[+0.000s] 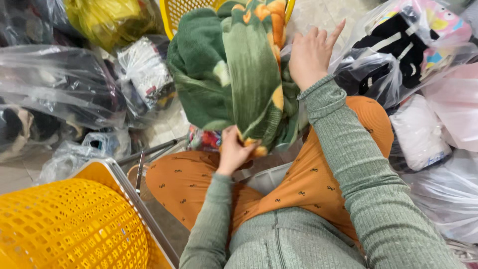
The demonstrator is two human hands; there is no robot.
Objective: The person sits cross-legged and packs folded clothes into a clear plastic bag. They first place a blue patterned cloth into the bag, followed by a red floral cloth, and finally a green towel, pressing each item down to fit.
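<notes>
The light over my lap is bright, even and soft, seemingly from overhead, though I cannot see its source. Shadows are faint: only a soft dark patch beneath the green fleece blanket (226,74) I hold and between my knees. The clear plastic bags (59,84) on both sides throw white glare in streaks and hide some of what is inside them. My right hand (311,55) is slightly smeared at the fingertips. The wide lens bends the edges, stretching my sleeve and the yellow basket (69,229) in the near corners. Colours look saturated.
</notes>
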